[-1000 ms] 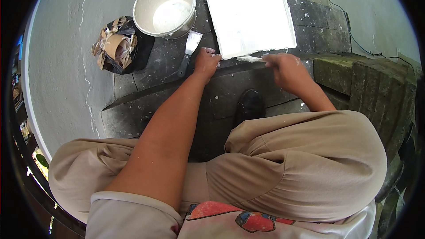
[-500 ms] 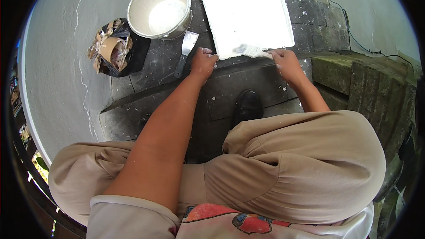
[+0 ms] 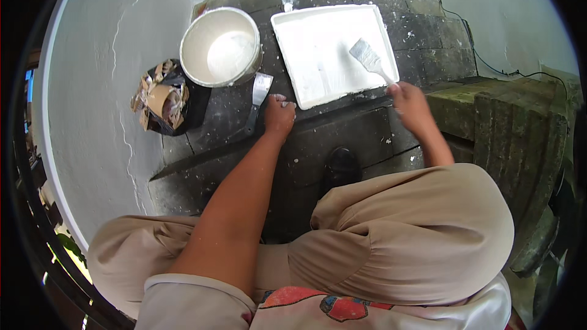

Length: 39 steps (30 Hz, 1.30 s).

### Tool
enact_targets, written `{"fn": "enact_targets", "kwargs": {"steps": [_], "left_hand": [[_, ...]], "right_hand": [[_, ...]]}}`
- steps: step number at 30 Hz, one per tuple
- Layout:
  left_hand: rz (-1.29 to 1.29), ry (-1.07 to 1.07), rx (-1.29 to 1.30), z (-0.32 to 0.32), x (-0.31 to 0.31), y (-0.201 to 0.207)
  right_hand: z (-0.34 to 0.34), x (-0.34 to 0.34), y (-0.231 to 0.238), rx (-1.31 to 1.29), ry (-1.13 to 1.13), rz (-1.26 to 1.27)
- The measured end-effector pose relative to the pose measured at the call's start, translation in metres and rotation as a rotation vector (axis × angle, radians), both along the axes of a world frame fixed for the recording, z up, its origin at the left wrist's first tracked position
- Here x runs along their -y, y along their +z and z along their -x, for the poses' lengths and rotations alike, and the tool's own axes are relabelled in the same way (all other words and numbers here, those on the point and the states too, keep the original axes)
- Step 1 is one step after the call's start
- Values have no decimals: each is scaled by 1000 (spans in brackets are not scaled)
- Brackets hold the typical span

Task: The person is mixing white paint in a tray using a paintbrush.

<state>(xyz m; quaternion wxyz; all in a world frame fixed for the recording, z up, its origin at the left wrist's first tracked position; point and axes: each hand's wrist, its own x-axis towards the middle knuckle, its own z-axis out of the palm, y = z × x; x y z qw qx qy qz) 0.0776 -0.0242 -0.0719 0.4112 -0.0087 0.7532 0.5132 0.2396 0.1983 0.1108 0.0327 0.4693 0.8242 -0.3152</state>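
Note:
A shallow rectangular paint tray (image 3: 333, 15) with white paint spread inside lies tilted on the dark paving. My right hand (image 3: 411, 107) is closed around the handle of a flat paintbrush (image 3: 367, 55), at the tray's near right corner. The brush's paint-coated bristles are over the white paint and point to the far left. My left hand (image 3: 280, 115), smeared with white, has its fingers curled against the tray's near left corner. Just left of that hand lies a putty knife (image 3: 262, 87) with a whitened blade and dark handle.
A paint-coated bucket (image 3: 189, 55) stands left of the tray. Beside it sits a black plastic bag (image 3: 177, 119) with torn brown paper and a brown roll (image 3: 160, 99). A cracked grey wall (image 3: 92, 98) rises at left, mossy stone blocks (image 3: 452, 110) at right. A cable (image 3: 474, 43) runs behind them.
My right hand has lifted the brush off the tray's near edge and swung its bristles up and away over the paint. My left hand stays at the near left corner. The whole view has shifted slightly.

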Motion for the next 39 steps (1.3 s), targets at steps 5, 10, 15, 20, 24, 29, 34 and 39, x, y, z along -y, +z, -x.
{"fn": "enact_targets", "kwargs": {"steps": [5,10,15,20,24,29,34,39], "left_hand": [[142,-165,-363,-6,-12,34],[243,-302,-465,25,21,48],[558,-291,-740,44,45,49],[537,-345,-683,60,63,28],[531,-487,-551,57,72,23],[695,-701,-380,52,55,15],[782,-682,-380,64,64,15],[791,-661,-314,57,50,32]], "right_hand": [[-11,11,-23,150,-98,-164],[-13,1,-33,196,-111,-116],[-26,-20,-29,86,-210,-113],[-38,-43,-34,-68,-279,-114],[-32,-30,-25,-97,-212,-187],[-39,-15,-42,-158,-103,-377],[-24,13,-49,-49,-157,-133],[-37,17,-60,-122,-101,-335]]}}
